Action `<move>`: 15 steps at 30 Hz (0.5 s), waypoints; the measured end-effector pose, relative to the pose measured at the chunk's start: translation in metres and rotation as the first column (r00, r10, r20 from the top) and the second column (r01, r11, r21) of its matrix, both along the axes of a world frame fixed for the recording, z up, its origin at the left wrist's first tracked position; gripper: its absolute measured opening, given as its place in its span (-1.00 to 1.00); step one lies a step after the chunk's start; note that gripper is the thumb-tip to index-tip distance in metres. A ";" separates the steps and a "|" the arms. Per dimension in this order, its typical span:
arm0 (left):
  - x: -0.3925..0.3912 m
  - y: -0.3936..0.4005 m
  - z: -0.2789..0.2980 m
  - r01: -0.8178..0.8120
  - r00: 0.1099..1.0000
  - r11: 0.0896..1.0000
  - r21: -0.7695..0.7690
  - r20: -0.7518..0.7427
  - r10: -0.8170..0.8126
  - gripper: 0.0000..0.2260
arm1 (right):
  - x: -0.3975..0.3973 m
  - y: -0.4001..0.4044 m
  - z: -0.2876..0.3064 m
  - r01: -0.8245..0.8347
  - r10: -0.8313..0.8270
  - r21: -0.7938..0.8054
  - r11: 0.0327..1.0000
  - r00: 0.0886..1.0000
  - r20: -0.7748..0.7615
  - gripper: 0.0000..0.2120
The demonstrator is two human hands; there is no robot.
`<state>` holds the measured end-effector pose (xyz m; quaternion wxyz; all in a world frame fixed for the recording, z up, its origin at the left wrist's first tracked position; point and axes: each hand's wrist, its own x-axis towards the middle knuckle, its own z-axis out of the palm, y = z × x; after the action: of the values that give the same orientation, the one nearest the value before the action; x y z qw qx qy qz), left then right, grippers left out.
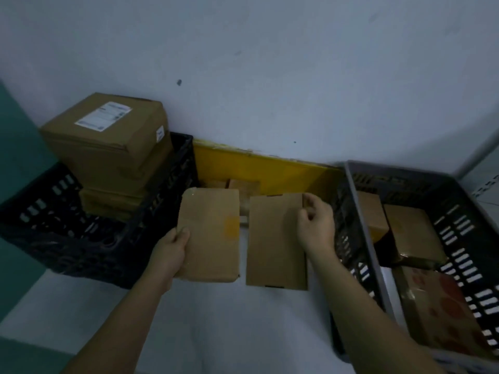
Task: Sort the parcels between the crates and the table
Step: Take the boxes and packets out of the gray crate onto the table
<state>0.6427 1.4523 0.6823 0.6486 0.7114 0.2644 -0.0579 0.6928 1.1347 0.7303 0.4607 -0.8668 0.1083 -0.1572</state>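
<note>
Two flat brown parcels are held side by side above the white table (216,319). My left hand (168,255) grips the left parcel (210,236) at its lower left edge, thumb on top. My right hand (316,225) pinches the right parcel (275,241) at its upper right edge. A black crate (89,238) on the left holds stacked brown boxes, the top one (108,141) bearing a white label. A grey crate (464,211) on the right holds several parcels (413,233), one (442,311) with red print.
A yellow strip (264,168) runs along the foot of the white wall between the crates, with small brown boxes (243,186) in front of it. A teal surface (16,157) borders the far left. The scene is dim.
</note>
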 end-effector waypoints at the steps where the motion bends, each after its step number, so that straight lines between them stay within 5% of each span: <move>1: 0.001 0.006 -0.008 -0.004 1.000 1.000 0.016 -0.026 0.004 -0.65 | 0.001 0.010 -0.015 -0.006 0.006 0.002 1.000 1.000 -0.016 -0.60; 4: 0.008 0.021 -0.032 -0.013 0.994 0.999 0.050 -0.107 0.018 -0.56 | 0.008 0.036 -0.060 -0.049 0.051 0.020 0.999 0.993 -0.104 -0.66; 8: 0.020 0.033 -0.059 0.004 0.976 0.997 0.073 -0.218 0.012 -0.52 | 0.022 0.060 -0.114 0.014 0.055 0.254 0.967 0.963 -0.265 -0.74; 15: 0.062 0.054 -0.108 0.142 0.933 0.950 0.278 -0.358 -0.035 -0.56 | 0.045 0.088 -0.183 -0.199 0.199 0.040 0.979 0.902 -0.383 -0.46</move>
<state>0.7051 1.5065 0.5743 0.4732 0.7909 0.3480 -0.1716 0.7377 1.2224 0.5477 0.4440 -0.8873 0.1074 0.0640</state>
